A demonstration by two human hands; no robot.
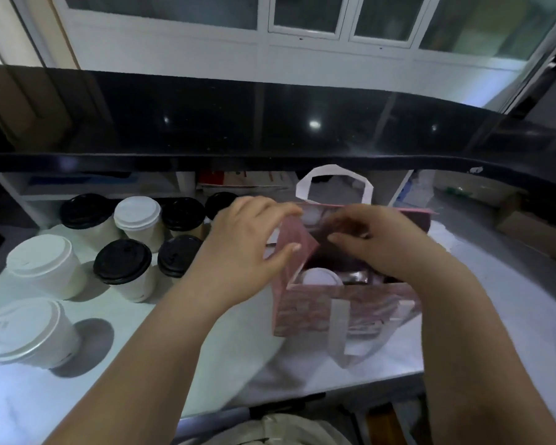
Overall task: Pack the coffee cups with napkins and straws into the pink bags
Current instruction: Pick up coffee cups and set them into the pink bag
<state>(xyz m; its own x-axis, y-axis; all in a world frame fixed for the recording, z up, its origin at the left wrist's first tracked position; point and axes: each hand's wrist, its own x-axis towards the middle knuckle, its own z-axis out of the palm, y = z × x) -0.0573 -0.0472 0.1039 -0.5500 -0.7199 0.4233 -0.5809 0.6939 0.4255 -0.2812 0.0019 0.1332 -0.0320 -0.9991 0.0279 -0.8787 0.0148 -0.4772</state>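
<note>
A person's left hand (244,242) pinches the left side fold of the pink bag (366,303) between thumb and fingers while the right hand (376,239) arches over its open mouth, thumb stretched left, fingertips too blurred to tell their grip. The bag, a white-lidded cup (321,277) in its near left corner, stands close to the white counter's (206,348) near edge, bare surface to its right, 8 lidded coffee cups (122,261) grouped to its left. A small label (0,324) on the nearest white lid is unreadable.
</note>
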